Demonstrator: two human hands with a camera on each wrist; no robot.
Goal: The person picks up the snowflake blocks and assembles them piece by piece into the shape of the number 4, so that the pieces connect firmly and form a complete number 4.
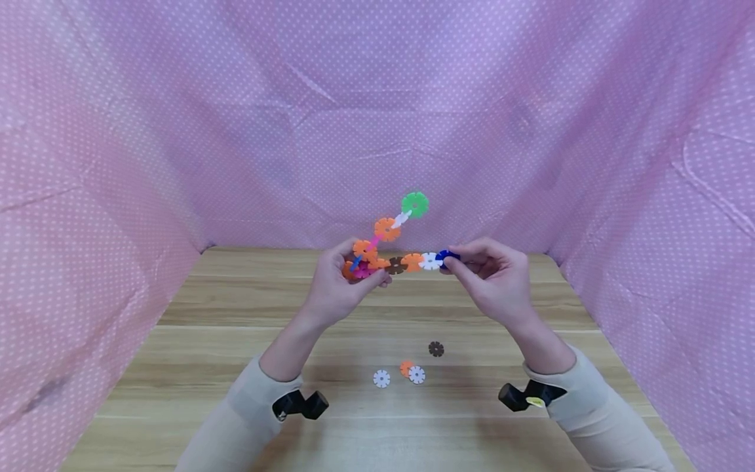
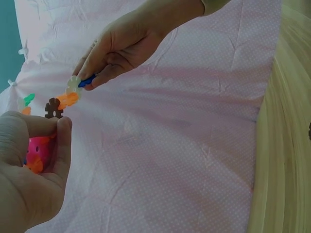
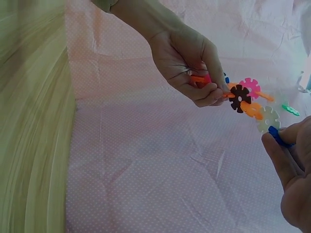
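Note:
A model of linked notched plastic discs is held up above the table between both hands. My left hand (image 1: pixel 339 285) grips its lower left part, where orange, pink and blue discs bunch together, partly hidden by the fingers. From there one row runs right through a brown disc (image 1: pixel 396 265), an orange disc (image 1: pixel 413 262) and a white disc (image 1: pixel 430 261) to a dark blue disc (image 1: pixel 446 259). My right hand (image 1: pixel 498 278) pinches that blue disc between thumb and fingers. Another branch climbs through an orange disc (image 1: pixel 387 229) to a green disc (image 1: pixel 415 205) at its tip.
Loose discs lie on the wooden table (image 1: pixel 236 341) below the hands: a brown disc (image 1: pixel 436 349), a white disc (image 1: pixel 381 379), and a second white disc (image 1: pixel 417 375) overlapping an orange one (image 1: pixel 406 368). Pink dotted cloth (image 1: pixel 377 131) surrounds the table at the back and sides.

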